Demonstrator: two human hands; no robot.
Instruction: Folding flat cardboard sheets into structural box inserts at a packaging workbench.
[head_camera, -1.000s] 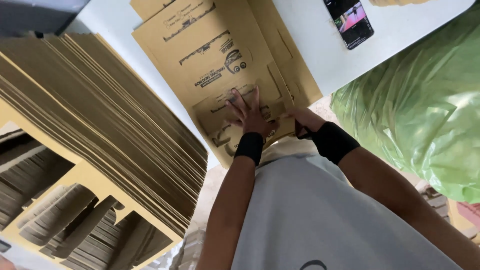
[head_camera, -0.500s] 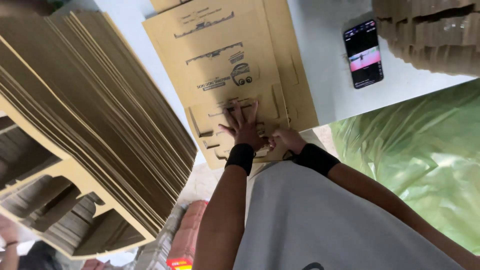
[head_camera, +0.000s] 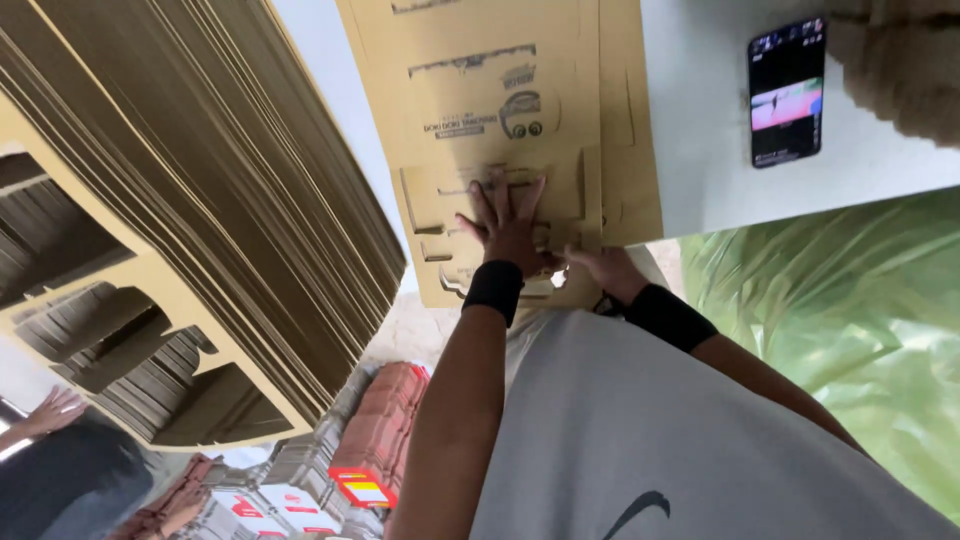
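White table, green plastic sheeting, daylight.

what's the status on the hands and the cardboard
Left hand flat on cardboard. Right hand at its near edge. Phone clear to the right.

Tan printed cardboard sheet, black wristbands

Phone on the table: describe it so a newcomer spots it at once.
Start at the white table, right of the flat cardboard sheet that both hands press on. The phone lies alone there, apart from the cardboard. It is a dark upright slab with a lit screen, the only non-cardboard item on the table.
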